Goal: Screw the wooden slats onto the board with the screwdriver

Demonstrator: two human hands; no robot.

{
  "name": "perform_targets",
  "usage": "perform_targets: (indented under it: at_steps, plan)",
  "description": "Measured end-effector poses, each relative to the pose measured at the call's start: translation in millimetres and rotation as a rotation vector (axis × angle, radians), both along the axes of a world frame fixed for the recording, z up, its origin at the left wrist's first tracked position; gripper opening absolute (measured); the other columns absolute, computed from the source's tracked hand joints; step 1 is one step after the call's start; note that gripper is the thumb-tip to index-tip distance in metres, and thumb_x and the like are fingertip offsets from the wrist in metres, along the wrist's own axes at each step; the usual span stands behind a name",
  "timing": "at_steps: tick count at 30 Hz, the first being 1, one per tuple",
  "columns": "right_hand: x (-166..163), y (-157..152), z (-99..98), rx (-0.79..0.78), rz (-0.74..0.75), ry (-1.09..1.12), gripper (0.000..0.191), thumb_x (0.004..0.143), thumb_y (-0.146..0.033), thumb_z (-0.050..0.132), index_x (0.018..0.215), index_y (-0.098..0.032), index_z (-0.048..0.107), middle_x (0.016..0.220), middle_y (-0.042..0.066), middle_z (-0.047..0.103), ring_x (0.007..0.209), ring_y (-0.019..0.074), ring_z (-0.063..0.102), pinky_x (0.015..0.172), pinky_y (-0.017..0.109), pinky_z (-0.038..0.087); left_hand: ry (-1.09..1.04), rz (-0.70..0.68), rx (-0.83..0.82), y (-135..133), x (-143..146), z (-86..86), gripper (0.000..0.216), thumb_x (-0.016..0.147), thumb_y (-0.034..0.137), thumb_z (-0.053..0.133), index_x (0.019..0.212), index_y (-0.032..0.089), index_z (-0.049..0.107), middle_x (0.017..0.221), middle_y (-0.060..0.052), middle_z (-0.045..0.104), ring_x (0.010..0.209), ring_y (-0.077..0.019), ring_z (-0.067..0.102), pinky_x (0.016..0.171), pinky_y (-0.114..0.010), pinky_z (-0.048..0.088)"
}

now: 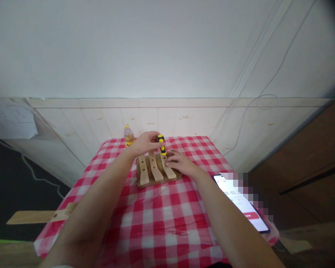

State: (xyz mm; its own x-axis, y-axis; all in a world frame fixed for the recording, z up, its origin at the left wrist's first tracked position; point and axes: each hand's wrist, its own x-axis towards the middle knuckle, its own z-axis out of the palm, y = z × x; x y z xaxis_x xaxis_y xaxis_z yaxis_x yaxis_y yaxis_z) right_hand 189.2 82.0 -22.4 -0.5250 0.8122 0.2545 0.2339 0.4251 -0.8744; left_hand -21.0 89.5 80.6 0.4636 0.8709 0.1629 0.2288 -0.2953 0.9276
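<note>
A screwdriver (162, 144) with a yellow and black handle stands nearly upright, gripped at its handle by my left hand (148, 142). Its tip points down at the rightmost of three curved, pale wooden pieces (169, 171). Around the tip, the fingers of my right hand (181, 163) are pinched close to that piece; what lies between them is too small to make out. The middle piece (155, 169) and the left piece (143, 173) show round holes. All three pieces lie on a dark brown wooden board (153, 183).
A red-and-white checked cloth (159, 223) covers the table. At the back left stands a clear bottle with yellow (128, 137). A phone (240, 203) showing a timer lies at the right edge. More wooden pieces (36, 216) stick out past the left edge. A wall (156, 119) rises behind.
</note>
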Motion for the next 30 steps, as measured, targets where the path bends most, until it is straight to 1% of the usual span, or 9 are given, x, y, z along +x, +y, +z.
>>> perform_targets:
  at_steps: [3, 6, 10, 12, 14, 20, 22, 25, 30]
  plan:
    - [0, 1, -2.1, -0.003, -0.002, 0.01, 0.012, 0.079, -0.039, 0.073, 0.084, -0.029, 0.078, 0.132, 0.002, 0.06, 0.132, 0.023, 0.046, 0.118, 0.047, 0.029, -0.046, -0.078, 0.001, -2, 4, -2.1, 0.028, 0.074, 0.026, 0.071, 0.095, 0.014, 0.057, 0.084, -0.001, 0.065, 0.077, -0.0115, 0.062, 0.074, -0.027, 0.05]
    - [0, 3, -4.8, -0.01, -0.008, 0.02, 0.014, 0.077, -0.042, 0.074, 0.083, -0.029, 0.078, 0.133, 0.003, 0.059, 0.135, 0.024, 0.043, 0.119, 0.047, 0.028, -0.077, -0.13, -0.063, -7, 9, -3.0, 0.039, 0.075, 0.02, 0.064, 0.112, 0.016, 0.054, 0.095, -0.002, 0.068, 0.087, -0.0138, 0.064, 0.082, -0.03, 0.05]
    - [-1, 4, -5.8, -0.019, -0.009, 0.028, 0.016, 0.076, -0.043, 0.075, 0.083, -0.029, 0.079, 0.129, 0.004, 0.06, 0.132, 0.024, 0.046, 0.119, 0.045, 0.029, -0.063, -0.18, -0.129, -10, 11, -3.9, 0.022, 0.083, 0.027, 0.057, 0.101, 0.016, 0.057, 0.093, -0.003, 0.068, 0.086, -0.0148, 0.065, 0.083, -0.032, 0.051]
    - [-2, 4, -4.8, -0.027, -0.006, 0.03, 0.016, 0.077, -0.042, 0.074, 0.083, -0.028, 0.079, 0.128, 0.005, 0.06, 0.127, 0.0233, 0.05, 0.117, 0.045, 0.032, -0.04, -0.218, -0.088, -9, 10, -4.3, 0.02, 0.084, 0.031, 0.06, 0.096, 0.015, 0.057, 0.092, -0.004, 0.068, 0.086, -0.0151, 0.064, 0.082, -0.032, 0.05]
    - [-2, 4, -3.1, -0.037, -0.002, 0.028, 0.016, 0.076, -0.042, 0.075, 0.083, -0.027, 0.079, 0.129, 0.005, 0.06, 0.127, 0.0231, 0.05, 0.117, 0.045, 0.032, 0.0, -0.227, -0.034, -7, 9, -4.5, 0.024, 0.084, 0.033, 0.064, 0.097, 0.015, 0.056, 0.09, -0.004, 0.067, 0.083, -0.0141, 0.063, 0.078, -0.03, 0.049]
    - [0, 2, 0.7, -0.074, 0.009, 0.031, 0.019, 0.074, -0.045, 0.076, 0.082, -0.028, 0.079, 0.135, 0.004, 0.06, 0.137, 0.0237, 0.042, 0.12, 0.045, 0.026, 0.023, -0.163, 0.065, -4, 7, -7.2, 0.03, 0.078, 0.032, 0.072, 0.092, 0.017, 0.05, 0.084, 0.001, 0.06, 0.076, -0.0104, 0.058, 0.07, -0.025, 0.047]
    - [0, 3, 0.6, -0.09, 0.012, 0.038, 0.018, 0.073, -0.044, 0.076, 0.081, -0.028, 0.079, 0.135, 0.004, 0.06, 0.14, 0.0235, 0.039, 0.121, 0.045, 0.024, 0.03, -0.143, 0.114, -4, 8, -8.3, 0.033, 0.077, 0.031, 0.071, 0.097, 0.018, 0.049, 0.082, 0.003, 0.054, 0.072, -0.0092, 0.054, 0.067, -0.024, 0.045]
    - [1, 2, 1.0, -0.114, 0.012, 0.055, 0.015, 0.072, -0.042, 0.077, 0.08, -0.029, 0.078, 0.135, 0.002, 0.06, 0.139, 0.023, 0.041, 0.121, 0.044, 0.025, 0.103, -0.109, 0.205, -6, 9, -7.0, 0.036, 0.077, 0.031, 0.069, 0.105, 0.019, 0.049, 0.08, 0.005, 0.05, 0.07, -0.0092, 0.05, 0.064, -0.023, 0.044]
    - [1, 0, 3.7, -0.117, 0.006, 0.076, 0.018, 0.072, -0.043, 0.076, 0.079, -0.027, 0.078, 0.131, 0.004, 0.063, 0.138, 0.0236, 0.042, 0.119, 0.042, 0.028, 0.317, -0.035, 0.377, -14, 13, 1.7, 0.026, 0.082, 0.04, 0.065, 0.085, 0.018, 0.051, 0.079, 0.002, 0.053, 0.072, -0.0115, 0.05, 0.066, -0.025, 0.043]
